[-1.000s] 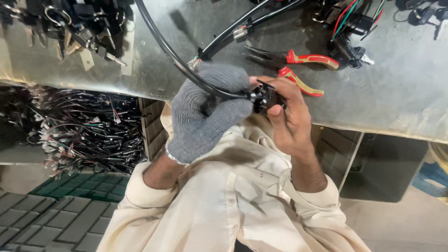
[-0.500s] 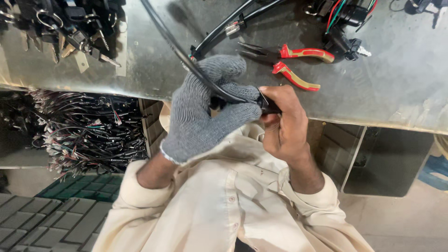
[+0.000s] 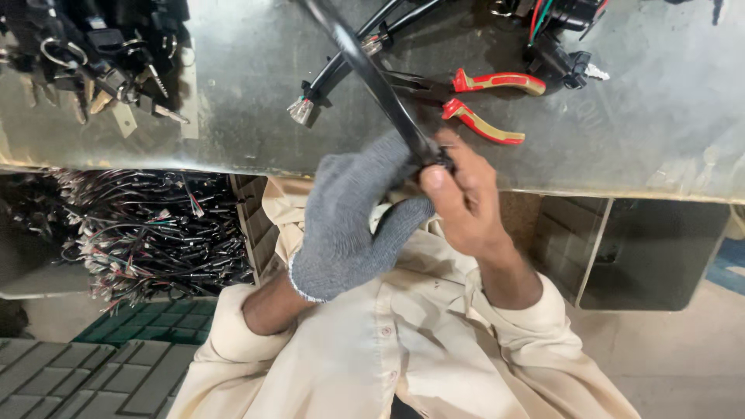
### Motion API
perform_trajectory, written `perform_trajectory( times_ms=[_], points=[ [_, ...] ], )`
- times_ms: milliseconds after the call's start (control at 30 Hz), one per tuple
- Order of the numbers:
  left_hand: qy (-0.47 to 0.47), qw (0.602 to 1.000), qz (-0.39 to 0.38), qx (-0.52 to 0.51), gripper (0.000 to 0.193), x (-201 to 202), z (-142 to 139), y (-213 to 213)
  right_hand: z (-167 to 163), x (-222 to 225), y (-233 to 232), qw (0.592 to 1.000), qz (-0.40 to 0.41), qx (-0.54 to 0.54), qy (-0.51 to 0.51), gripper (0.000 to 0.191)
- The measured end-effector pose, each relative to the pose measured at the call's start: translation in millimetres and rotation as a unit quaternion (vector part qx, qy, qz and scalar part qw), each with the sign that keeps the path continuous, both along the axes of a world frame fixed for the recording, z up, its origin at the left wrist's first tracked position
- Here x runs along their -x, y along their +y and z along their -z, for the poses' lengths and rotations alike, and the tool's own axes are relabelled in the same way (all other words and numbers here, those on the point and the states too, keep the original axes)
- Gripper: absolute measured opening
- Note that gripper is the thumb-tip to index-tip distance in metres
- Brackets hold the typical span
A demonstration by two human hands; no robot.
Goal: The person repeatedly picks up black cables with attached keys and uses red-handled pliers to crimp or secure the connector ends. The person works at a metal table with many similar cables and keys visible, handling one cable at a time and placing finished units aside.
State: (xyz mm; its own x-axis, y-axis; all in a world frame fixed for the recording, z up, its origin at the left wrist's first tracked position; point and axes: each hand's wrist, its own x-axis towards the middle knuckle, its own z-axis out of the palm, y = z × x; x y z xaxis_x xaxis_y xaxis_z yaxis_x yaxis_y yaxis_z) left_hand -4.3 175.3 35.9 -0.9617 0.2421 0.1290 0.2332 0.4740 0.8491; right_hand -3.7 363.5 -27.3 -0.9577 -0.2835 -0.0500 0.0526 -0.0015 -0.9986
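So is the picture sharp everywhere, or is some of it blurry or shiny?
Head view: the black cable is smeared by motion blur, and the gloved left hand and bare right hand holding it are slightly soft. The red-handled pliers look sharper. The metal table shows a dull sheen. The wire bundles below sit in shadow.

Black connector now hidden inside right hand (image 3: 464, 203), formerly visible between fingers.
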Motion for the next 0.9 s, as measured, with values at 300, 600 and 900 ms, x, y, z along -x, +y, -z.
perform_trajectory(
  times_ms=[300,600,900],
  points=[
    [-0.017,0.991,0.111,-0.073,0.051,9,22,-9,31,-14,4,0.997,-0.014,0.002,0.079,0.023],
    [-0.110,0.931,0.271,-0.220,0.035,28,8,-21,27,-3,34,0.928,-0.295,0.207,-0.097,0.060],
    [-0.066,0.969,0.118,-0.205,0.009,27,14,-10,60,-15,-2,0.982,-0.037,0.179,-0.036,0.058]
  ],
)
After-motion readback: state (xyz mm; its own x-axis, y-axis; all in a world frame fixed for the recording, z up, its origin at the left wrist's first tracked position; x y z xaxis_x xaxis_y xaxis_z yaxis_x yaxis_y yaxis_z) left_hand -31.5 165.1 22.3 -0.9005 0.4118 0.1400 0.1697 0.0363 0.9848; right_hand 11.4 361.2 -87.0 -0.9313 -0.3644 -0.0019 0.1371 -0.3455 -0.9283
